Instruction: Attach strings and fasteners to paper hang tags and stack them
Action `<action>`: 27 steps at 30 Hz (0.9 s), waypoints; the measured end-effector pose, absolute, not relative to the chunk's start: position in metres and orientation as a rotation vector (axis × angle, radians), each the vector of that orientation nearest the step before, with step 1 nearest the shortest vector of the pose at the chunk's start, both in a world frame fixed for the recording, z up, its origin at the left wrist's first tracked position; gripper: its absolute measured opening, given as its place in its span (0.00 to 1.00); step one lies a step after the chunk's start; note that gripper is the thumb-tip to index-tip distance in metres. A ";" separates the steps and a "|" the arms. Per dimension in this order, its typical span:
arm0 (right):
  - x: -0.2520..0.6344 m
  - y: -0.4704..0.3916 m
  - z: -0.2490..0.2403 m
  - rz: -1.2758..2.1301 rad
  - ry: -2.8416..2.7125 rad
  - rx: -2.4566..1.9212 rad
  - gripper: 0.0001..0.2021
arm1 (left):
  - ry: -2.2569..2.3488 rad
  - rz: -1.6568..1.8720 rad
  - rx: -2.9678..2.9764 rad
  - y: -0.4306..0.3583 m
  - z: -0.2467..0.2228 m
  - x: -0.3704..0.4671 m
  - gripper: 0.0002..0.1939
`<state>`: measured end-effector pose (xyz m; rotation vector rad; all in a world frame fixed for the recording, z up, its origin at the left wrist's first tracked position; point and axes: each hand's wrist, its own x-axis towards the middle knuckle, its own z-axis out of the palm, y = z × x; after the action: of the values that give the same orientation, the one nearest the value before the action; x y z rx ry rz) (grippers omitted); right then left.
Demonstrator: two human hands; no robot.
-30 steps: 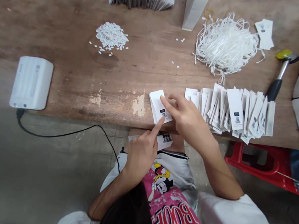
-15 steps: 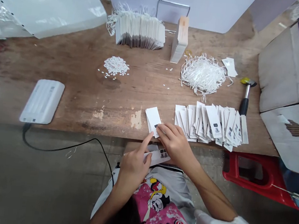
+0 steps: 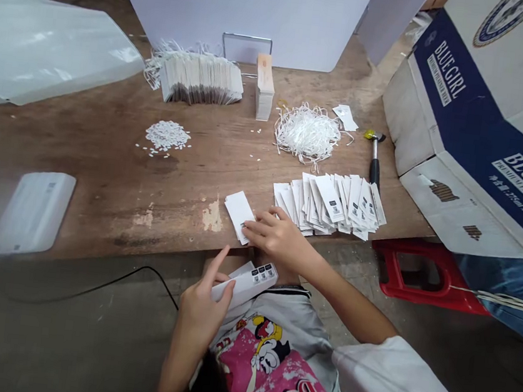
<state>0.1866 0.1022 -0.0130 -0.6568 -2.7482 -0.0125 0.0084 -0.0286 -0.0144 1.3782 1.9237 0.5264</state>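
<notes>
My left hand (image 3: 202, 305) is closed on a white label strip (image 3: 244, 286) over my lap, index finger raised. Small black labels with square codes show at the strip's right end. My right hand (image 3: 276, 236) rests its outstretched fingertips on the printed lower end of a white card tag (image 3: 239, 211), which lies on others at the table's front edge. Its fingers are slightly apart; the thumb is hidden. Just right of that hand, a spread row of white card tags (image 3: 331, 204) lies overlapping, several with a black label showing.
White strings (image 3: 309, 132) lie heaped behind the spread tags. Farther back stand a strung tag bundle (image 3: 203, 79) and a narrow card stack (image 3: 264, 95). Small white pieces (image 3: 167, 136) form a pile. A hammer (image 3: 375, 158), a beer carton (image 3: 421, 120) and a white power bank (image 3: 35, 211) flank the work.
The view has turned, bringing more of the carton in. My left hand has drawn back from the tag with the strip. My right hand stays at the tag, its fingers slightly more spread.
</notes>
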 end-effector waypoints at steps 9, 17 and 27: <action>0.200 0.109 0.000 0.056 -2.426 -0.746 0.11 | 1.931 0.539 1.387 -0.032 -0.007 0.006 0.27; 0.281 0.083 0.013 -0.171 -1.843 -1.302 0.13 | 1.952 0.592 1.355 -0.035 -0.006 0.004 0.23; 0.280 0.035 0.020 0.212 -2.206 -1.298 0.28 | 1.694 0.677 1.405 -0.028 0.000 0.012 0.10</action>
<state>0.2803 0.0353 0.0198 -1.2983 -2.2063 0.2119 0.0119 -0.0279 0.0003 1.4052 1.6943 0.6766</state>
